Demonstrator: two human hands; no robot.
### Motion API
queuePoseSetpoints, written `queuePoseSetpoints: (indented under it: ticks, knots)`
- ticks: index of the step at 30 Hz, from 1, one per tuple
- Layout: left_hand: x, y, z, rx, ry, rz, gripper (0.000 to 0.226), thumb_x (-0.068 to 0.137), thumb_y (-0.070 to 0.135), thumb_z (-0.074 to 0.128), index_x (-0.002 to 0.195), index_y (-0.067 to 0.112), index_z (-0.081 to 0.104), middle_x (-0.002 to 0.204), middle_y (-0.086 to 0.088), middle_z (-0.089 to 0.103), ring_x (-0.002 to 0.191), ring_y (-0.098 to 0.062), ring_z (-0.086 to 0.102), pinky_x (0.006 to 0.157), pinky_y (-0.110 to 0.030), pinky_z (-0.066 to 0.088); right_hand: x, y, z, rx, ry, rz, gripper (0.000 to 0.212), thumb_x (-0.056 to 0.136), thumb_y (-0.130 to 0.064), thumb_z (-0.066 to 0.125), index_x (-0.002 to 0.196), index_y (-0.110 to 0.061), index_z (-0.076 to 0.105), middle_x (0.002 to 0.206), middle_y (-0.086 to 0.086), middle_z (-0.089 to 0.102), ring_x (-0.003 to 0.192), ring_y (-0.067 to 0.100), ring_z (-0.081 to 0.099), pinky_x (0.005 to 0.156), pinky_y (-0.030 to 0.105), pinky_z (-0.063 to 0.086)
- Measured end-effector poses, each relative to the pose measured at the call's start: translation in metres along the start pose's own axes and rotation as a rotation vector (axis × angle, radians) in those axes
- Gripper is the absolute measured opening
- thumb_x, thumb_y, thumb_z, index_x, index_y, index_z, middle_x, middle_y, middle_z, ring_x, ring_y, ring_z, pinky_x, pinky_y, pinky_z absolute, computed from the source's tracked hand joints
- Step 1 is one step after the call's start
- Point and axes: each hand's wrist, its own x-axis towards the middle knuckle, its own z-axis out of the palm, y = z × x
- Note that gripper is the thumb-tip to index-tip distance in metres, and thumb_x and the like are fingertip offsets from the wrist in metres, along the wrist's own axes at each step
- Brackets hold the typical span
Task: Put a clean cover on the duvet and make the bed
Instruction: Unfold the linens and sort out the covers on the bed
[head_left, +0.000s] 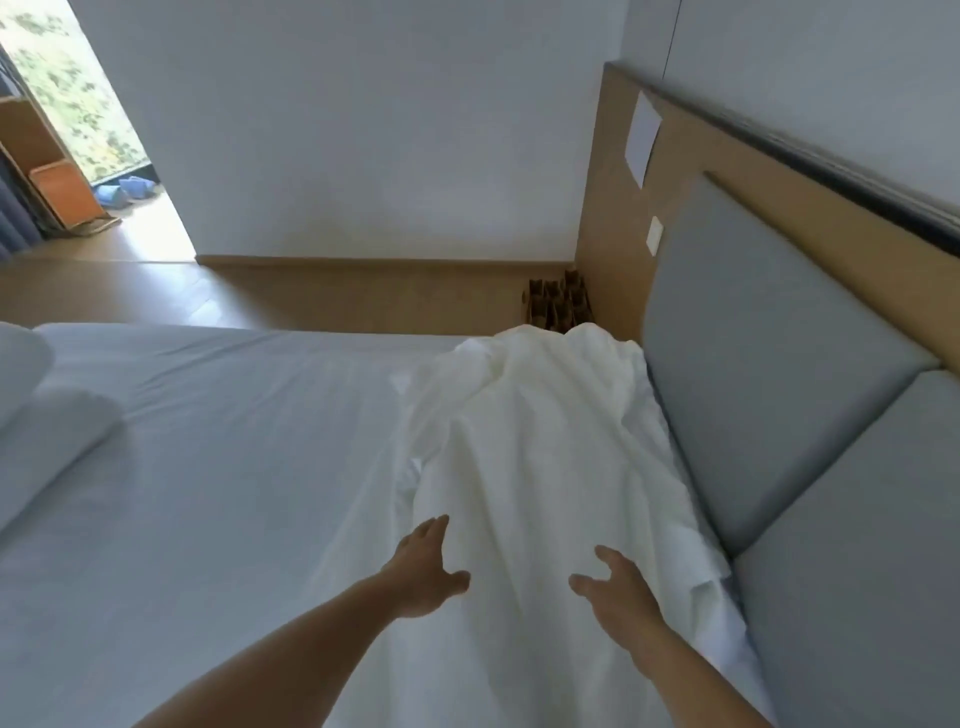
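Fingers (434, 527) of your left hand (426, 566) and of your right hand (618, 587) are straight and spread, thumbs out wide, holding nothing. Both palms face down over the near end of the white cloth (530, 441); I cannot tell whether they rest on it or hover just above.

That cloth lies in a long crumpled strip on the mattress (208, 467). It runs away from you just beside the grey padded headboard (753, 364), and its far end is heaped at the bed's far corner. It looks thin and limp, with small sharp creases rather than puffy folds, so I judge it to be the cover and not the filled duvet, though that is not certain.

Expect it to be light, soft and floppy. It will likely sag, slide over the smooth sheet and keep no shape when lifted. Take it by pinching an edge or corner, one hand to each side, well apart. The loose hem by the headboard near your right hand looks the likeliest start.

Plump white bedding (36, 405), either pillows or the folded duvet, sits at the left, well apart from the cloth.
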Motion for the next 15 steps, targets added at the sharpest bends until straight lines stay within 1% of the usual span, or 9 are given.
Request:
queuePoseSetpoints:
  ticks: [5,7,8,10,12,14,15]
  knots:
    - [-0.082,-0.044,0.066,-0.140,-0.061,-0.187,0.091,0.093,0.041,0.065,0.159,0.017,0.008,0.165,-0.005,0.013,0.149,-0.027,0.023,0.120,-0.041,0.026,-0.060,0.069,0.029,-0.153,-0.065,0.082,0.068,0.094,-0.035,0.064,0.152,-0.018,0.035,0.158,0.007,0.030,0.139,0.026,0.040,0.107,0.034,0.037]
    - [-0.115,-0.061,0.092,-0.231,-0.063,-0.262,0.090,0.092,0.038,0.066,0.159,0.017,0.010,0.164,-0.006,0.016,0.145,-0.029,0.031,0.117,-0.041,0.032,-0.089,0.092,0.035,-0.201,-0.086,0.097,0.070,0.093,-0.037,0.064,0.153,-0.019,0.034,0.158,0.006,0.030,0.139,0.026,0.040,0.105,0.034,0.039]
    - [-0.132,-0.069,0.106,-0.259,-0.072,-0.290,0.089,0.092,0.037,0.067,0.159,0.018,0.010,0.164,-0.007,0.017,0.145,-0.029,0.032,0.117,-0.041,0.032,-0.105,0.107,0.037,-0.227,-0.092,0.105,0.073,0.091,-0.040,0.065,0.153,-0.019,0.033,0.158,0.006,0.031,0.139,0.026,0.040,0.105,0.034,0.040]
    - [-0.164,-0.085,0.136,-0.276,-0.104,-0.326,0.090,0.092,0.036,0.067,0.159,0.017,0.010,0.164,-0.007,0.017,0.146,-0.028,0.029,0.117,-0.040,0.031,-0.136,0.143,0.040,-0.330,-0.070,0.132,0.083,0.086,-0.053,0.065,0.155,-0.023,0.029,0.159,0.004,0.030,0.141,0.026,0.037,0.110,0.043,0.038]
    - [-0.194,-0.099,0.164,-0.251,-0.123,-0.348,0.093,0.090,0.038,0.069,0.159,0.016,0.009,0.163,-0.009,0.019,0.146,-0.029,0.029,0.118,-0.041,0.030,-0.169,0.184,0.038,-0.462,-0.016,0.194,0.094,0.083,-0.068,0.059,0.157,-0.027,0.019,0.161,0.002,0.027,0.145,0.025,0.030,0.113,0.050,0.032]
    - [-0.217,-0.114,0.191,-0.223,-0.096,-0.361,0.095,0.087,0.041,0.072,0.157,0.014,0.014,0.160,-0.010,0.025,0.143,-0.031,0.032,0.116,-0.042,0.032,-0.197,0.231,0.033,-0.483,0.028,0.289,0.105,0.080,-0.075,0.057,0.158,-0.027,0.008,0.163,0.002,0.022,0.147,0.026,0.025,0.114,0.056,0.025]
    - [-0.228,-0.123,0.204,-0.206,-0.073,-0.373,0.095,0.086,0.042,0.073,0.156,0.013,0.016,0.157,-0.011,0.028,0.141,-0.032,0.035,0.115,-0.041,0.033,-0.211,0.254,0.031,-0.456,0.034,0.344,0.116,0.073,-0.082,0.058,0.158,-0.027,0.002,0.163,0.002,0.019,0.147,0.028,0.023,0.114,0.058,0.022]
